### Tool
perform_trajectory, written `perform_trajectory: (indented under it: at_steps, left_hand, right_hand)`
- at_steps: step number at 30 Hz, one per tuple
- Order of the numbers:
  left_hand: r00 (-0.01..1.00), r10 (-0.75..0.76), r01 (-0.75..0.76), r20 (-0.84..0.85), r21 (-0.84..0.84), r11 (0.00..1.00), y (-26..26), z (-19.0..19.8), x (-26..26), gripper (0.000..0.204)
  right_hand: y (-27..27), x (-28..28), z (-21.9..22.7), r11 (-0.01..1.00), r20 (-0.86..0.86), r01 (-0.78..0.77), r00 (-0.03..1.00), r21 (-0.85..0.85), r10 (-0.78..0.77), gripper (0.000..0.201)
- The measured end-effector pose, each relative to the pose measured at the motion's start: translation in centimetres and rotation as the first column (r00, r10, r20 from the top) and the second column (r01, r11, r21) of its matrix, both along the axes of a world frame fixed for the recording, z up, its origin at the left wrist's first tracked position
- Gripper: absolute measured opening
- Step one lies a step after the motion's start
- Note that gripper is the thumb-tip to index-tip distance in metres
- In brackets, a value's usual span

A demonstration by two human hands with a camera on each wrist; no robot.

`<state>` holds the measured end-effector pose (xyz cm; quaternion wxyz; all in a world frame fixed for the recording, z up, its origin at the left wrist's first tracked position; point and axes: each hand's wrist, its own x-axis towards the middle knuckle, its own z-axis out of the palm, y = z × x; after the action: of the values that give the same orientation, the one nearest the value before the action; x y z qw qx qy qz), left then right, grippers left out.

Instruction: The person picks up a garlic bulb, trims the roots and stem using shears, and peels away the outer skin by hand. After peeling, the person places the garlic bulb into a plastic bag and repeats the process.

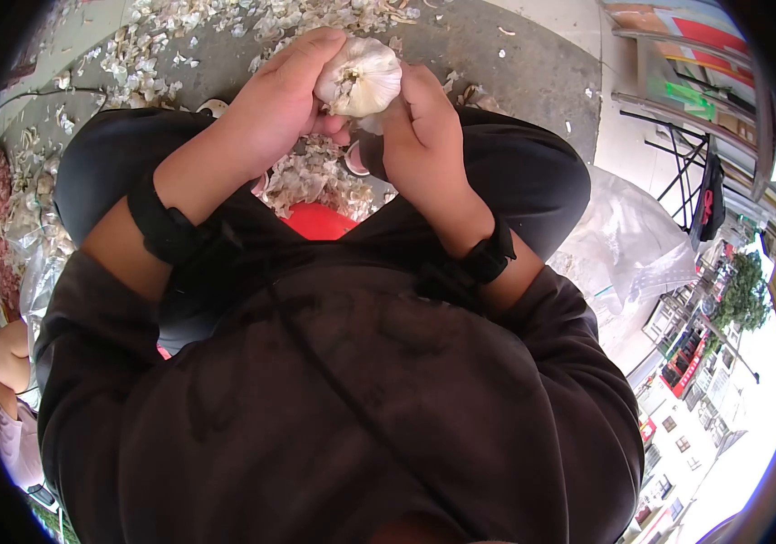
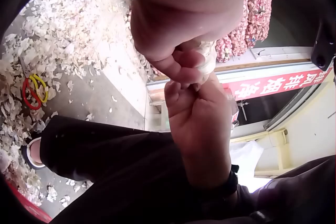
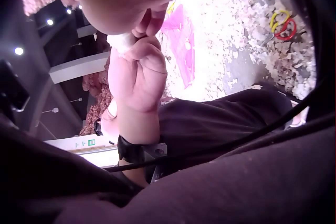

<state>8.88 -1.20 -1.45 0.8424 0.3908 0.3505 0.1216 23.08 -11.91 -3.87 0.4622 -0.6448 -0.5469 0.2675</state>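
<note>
A whitish garlic bulb (image 1: 361,77), with some loose papery skin, is held up between both hands over the lap. My left hand (image 1: 284,95) grips it from the left, thumb along its upper side and fingertips beneath. From the other side my right hand (image 1: 424,136) pinches the bulb's edge with curled fingers. In the left wrist view the fingers of both hands meet at the garlic and cover most of it. Only a small white part of the bulb (image 3: 122,43) shows between the hands in the right wrist view.
Garlic skins (image 2: 58,40) litter the ground, with red-and-yellow-handled scissors (image 2: 34,92) among them. Something red (image 1: 315,222) lies between the legs. Clear plastic sheeting (image 1: 628,245) is at the right. Garlic sacks (image 2: 259,14) stand beyond. Another person (image 1: 12,372) sits at far left.
</note>
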Motion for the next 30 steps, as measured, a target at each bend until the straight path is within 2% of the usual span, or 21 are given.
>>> perform_trajectory:
  at_steps: [1, 3, 5, 7, 8, 9, 10, 11, 12, 15, 18, 19, 21, 22, 24, 25, 27, 28, 30]
  left_hand:
    - [1.000, -0.005, 0.005, 0.014, -0.017, 1.000, 0.2, 0.0, -0.1, 0.030]
    - [0.998, -0.055, 0.052, 0.004, 0.258, 0.965, 0.0, -0.4, -0.1, 0.029]
    - [0.996, -0.085, 0.093, -0.040, 0.482, 0.871, 0.0, -1.3, -0.2, 0.036]
    - [0.991, -0.083, 0.134, -0.108, 0.650, 0.748, 0.6, -2.4, -0.5, 0.045]
    - [0.977, -0.125, 0.214, -0.175, 0.722, 0.659, 0.7, -2.0, -0.6, 0.044]
    - [0.962, -0.196, 0.273, -0.191, 0.693, 0.667, 0.7, -1.6, -0.7, 0.046]
    - [0.941, -0.271, 0.336, -0.203, 0.663, 0.669, 0.6, -1.3, -0.8, 0.047]
    - [0.914, -0.348, 0.399, -0.210, 0.630, 0.666, 0.4, -1.0, -0.8, 0.049]
    - [0.914, -0.366, 0.397, -0.175, 0.570, 0.719, 0.5, -0.7, -0.8, 0.047]
    - [0.884, -0.406, 0.464, -0.232, 0.548, 0.696, 0.8, -0.1, -0.7, 0.042]
    - [0.846, -0.433, 0.532, -0.311, 0.556, 0.639, 0.7, -0.4, -0.7, 0.036]
    - [0.889, -0.383, 0.451, -0.252, 0.629, 0.633, 0.5, -0.5, -0.6, 0.034]
    - [0.951, -0.287, 0.270, -0.112, 0.751, 0.602, 0.1, -0.7, -0.5, 0.033]
    - [0.938, -0.302, 0.316, -0.170, 0.777, 0.544, 0.1, -0.8, -0.5, 0.035]
    - [0.904, -0.318, 0.404, -0.285, 0.812, 0.422, 0.3, -1.0, -0.6, 0.040]
    - [0.898, -0.331, 0.416, -0.290, 0.805, 0.423, 0.2, -1.1, -0.6, 0.042]
    - [0.885, -0.354, 0.440, -0.302, 0.792, 0.423, 0.1, -1.0, -0.8, 0.046]
    - [0.909, -0.337, 0.393, -0.243, 0.769, 0.505, 0.0, -1.1, -0.9, 0.044]
    - [0.942, -0.313, 0.305, -0.124, 0.705, 0.640, 0.0, -1.0, -0.7, 0.041]
  right_hand:
    - [-0.2, 0.2, -0.1, 1.000, 0.016, -0.019, 1.000, -0.011, 0.019, 0.037]
    - [-0.2, 0.3, 0.3, 0.998, 0.047, -0.058, 0.997, -0.033, 0.060, 0.039]
    - [-0.2, 0.3, 0.4, 0.995, -0.104, -0.033, 0.994, 0.096, 0.043, 0.036]
    - [-0.1, 0.4, 0.9, 0.996, -0.176, -0.067, 0.981, 0.061, 0.077, 0.038]
    - [0.0, 0.4, 1.7, 0.992, -0.177, -0.121, 0.978, -0.039, 0.112, 0.042]
    - [0.0, 0.4, 2.1, 0.975, -0.181, -0.172, 0.973, -0.138, 0.146, 0.046]
    - [-0.1, 0.0, 1.7, 0.987, -0.108, -0.131, 0.987, -0.096, 0.120, 0.059]
    - [-0.2, 0.0, 1.4, 0.987, -0.093, -0.126, 0.989, -0.097, 0.117, 0.058]
    - [-0.3, 0.2, 1.2, 0.988, -0.076, -0.123, 0.990, -0.098, 0.115, 0.058]
    - [-0.7, 0.3, 1.3, 0.985, -0.017, -0.116, 0.993, -0.130, 0.115, 0.057]
    - [-0.6, 0.0, 1.5, 0.987, -0.003, -0.114, 0.993, -0.110, 0.115, 0.049]
    - [-0.6, 0.0, 1.5, 0.989, -0.003, -0.112, 0.994, -0.093, 0.112, 0.046]
    - [-0.6, -0.2, 0.8, 0.998, -0.111, -0.061, 0.992, -0.031, 0.057, 0.038]
    - [-0.6, -0.3, 0.5, 0.999, -0.165, -0.032, 0.986, -0.003, 0.031, 0.034]
    - [-0.7, 0.0, 0.4, 0.999, -0.083, -0.036, 0.996, -0.021, 0.034, 0.028]
    - [-0.8, 0.1, 0.4, 0.999, -0.043, -0.039, 0.998, -0.030, 0.038, 0.026]
    - [-0.7, 0.2, 0.7, 1.000, -0.068, -0.028, 0.997, -0.009, 0.027, 0.024]
    - [-0.6, 0.1, 0.8, 1.000, -0.080, -0.022, 0.997, 0.006, 0.022, 0.023]
    - [-0.3, -0.3, 0.9, 0.999, -0.258, 0.046, 0.965, -0.017, -0.049, 0.021]
